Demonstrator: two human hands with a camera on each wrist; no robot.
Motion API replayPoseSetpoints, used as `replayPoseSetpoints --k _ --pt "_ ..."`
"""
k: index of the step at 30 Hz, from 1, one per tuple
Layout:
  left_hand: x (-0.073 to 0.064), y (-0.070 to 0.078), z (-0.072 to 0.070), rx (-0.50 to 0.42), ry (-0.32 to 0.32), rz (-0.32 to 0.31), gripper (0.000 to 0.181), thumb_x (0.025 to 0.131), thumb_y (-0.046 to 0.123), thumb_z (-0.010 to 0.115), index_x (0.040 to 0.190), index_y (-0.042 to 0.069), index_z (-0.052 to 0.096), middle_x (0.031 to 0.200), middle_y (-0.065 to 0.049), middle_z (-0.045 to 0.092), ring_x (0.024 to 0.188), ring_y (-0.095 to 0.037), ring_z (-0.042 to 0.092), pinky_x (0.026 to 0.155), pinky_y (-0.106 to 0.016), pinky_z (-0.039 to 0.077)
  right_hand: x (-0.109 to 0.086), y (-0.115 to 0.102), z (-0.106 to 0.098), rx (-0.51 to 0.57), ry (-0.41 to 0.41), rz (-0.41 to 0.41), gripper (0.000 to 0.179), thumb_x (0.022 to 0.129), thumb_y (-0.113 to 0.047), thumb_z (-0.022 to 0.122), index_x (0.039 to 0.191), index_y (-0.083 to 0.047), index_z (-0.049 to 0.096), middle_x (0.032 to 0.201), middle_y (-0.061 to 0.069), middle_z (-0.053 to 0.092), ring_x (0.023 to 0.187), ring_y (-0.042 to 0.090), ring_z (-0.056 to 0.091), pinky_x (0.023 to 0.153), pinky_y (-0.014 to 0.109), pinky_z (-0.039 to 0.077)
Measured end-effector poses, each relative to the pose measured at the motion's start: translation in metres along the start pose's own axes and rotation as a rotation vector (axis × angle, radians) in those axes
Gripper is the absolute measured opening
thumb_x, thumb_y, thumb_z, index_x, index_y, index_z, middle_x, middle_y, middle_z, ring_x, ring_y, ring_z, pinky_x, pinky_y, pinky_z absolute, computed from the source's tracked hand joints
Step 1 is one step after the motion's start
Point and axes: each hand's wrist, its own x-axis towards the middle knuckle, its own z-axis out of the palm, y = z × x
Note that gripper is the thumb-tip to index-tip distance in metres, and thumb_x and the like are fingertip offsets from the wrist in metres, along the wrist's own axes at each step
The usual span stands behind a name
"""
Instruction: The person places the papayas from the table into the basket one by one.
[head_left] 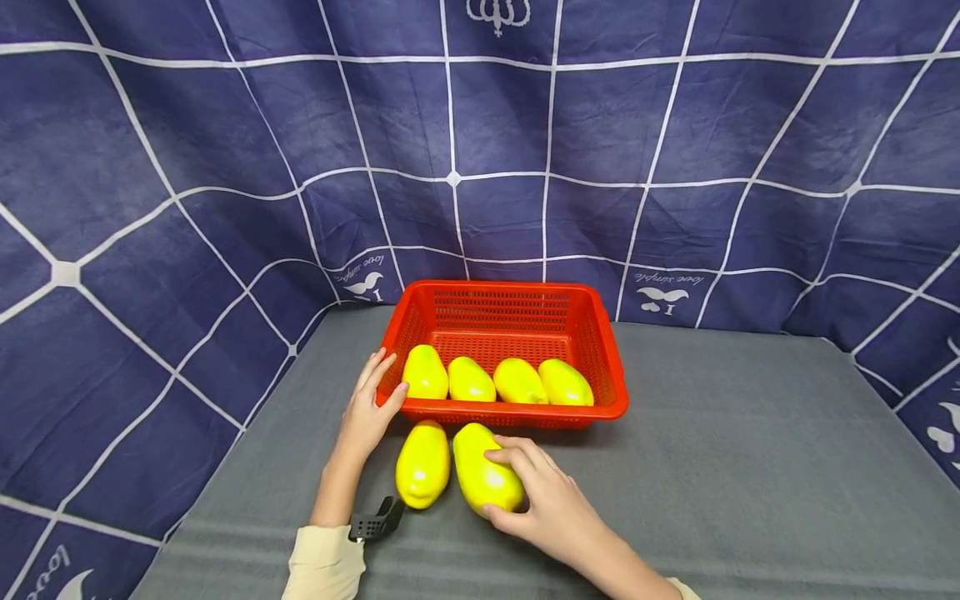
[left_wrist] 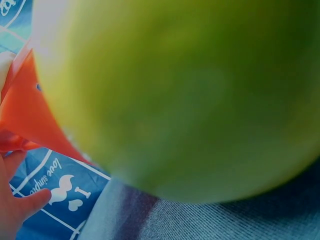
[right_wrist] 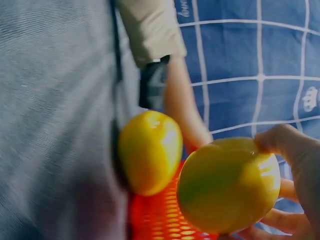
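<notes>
My right hand (head_left: 551,504) grips a plump yellow mango (head_left: 480,467) in front of the basket, thumb on the near side and fingers over the far side. The right wrist view shows this mango (right_wrist: 230,185) held between thumb and fingers. Close to its left lies another mango (head_left: 423,467), which fills much of the left wrist view. At the front left corner of the red plastic basket (head_left: 517,412), my left hand (head_left: 367,412) rests against the rim with its fingers fairly straight. Inside, several yellow mangoes (head_left: 471,380) form a row along the front wall.
Grey cloth (head_left: 720,433) covers the table. A blue curtain (head_left: 600,133) with white grid lines hangs behind the basket and at both sides. The left wrist wears a dark band (head_left: 377,520). Behind the row of mangoes, the basket floor (head_left: 495,346) shows.
</notes>
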Motion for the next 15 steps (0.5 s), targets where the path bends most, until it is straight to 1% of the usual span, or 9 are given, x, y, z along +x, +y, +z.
replayPoseSetpoints --k 3,5,8,10,15 --pt "0.001 0.000 -0.001 -0.008 0.003 0.013 0.054 0.087 0.036 0.055 0.136 0.019 0.042 0.149 0.002 0.026 0.140 -0.025 0.020 0.103 -0.065 0.021 0.002 0.000 -0.018 -0.010 0.082 -0.070 0.051 0.068 -0.035 0.075 0.113 -0.026 0.054 0.126 -0.009 0.051 0.112 0.011 0.053 0.076 0.034 0.052" --pt "0.001 0.000 -0.002 -0.009 0.004 0.016 0.054 0.087 0.036 0.055 0.136 0.018 0.042 0.149 0.001 0.026 0.140 -0.024 0.020 0.103 -0.064 0.022 0.005 0.004 -0.029 -0.036 0.149 -0.105 0.053 0.067 -0.035 0.076 0.115 -0.026 0.054 0.126 -0.007 0.052 0.113 0.012 0.054 0.078 0.036 0.052" --pt "0.001 -0.001 -0.002 -0.007 -0.002 0.009 0.054 0.086 0.037 0.055 0.136 0.019 0.042 0.150 0.002 0.026 0.140 -0.024 0.019 0.103 -0.064 0.021 0.014 0.013 -0.047 -0.053 0.223 -0.099 0.055 0.067 -0.033 0.076 0.116 -0.025 0.055 0.129 -0.006 0.053 0.115 0.013 0.052 0.080 0.039 0.052" --pt "0.001 -0.001 -0.002 0.000 -0.006 0.002 0.055 0.087 0.038 0.055 0.136 0.019 0.042 0.150 0.003 0.025 0.140 -0.024 0.019 0.103 -0.065 0.021 0.021 0.021 -0.058 -0.053 0.254 -0.076 0.054 0.068 -0.030 0.076 0.117 -0.024 0.055 0.131 -0.005 0.052 0.115 0.015 0.051 0.080 0.040 0.051" --pt "0.001 -0.001 -0.001 0.004 -0.011 -0.002 0.054 0.087 0.038 0.055 0.136 0.020 0.042 0.150 0.002 0.025 0.140 -0.024 0.020 0.103 -0.064 0.022 0.048 0.046 -0.081 -0.017 0.312 -0.019 0.051 0.072 -0.022 0.074 0.119 -0.016 0.054 0.134 0.004 0.050 0.115 0.023 0.047 0.088 0.042 0.043"
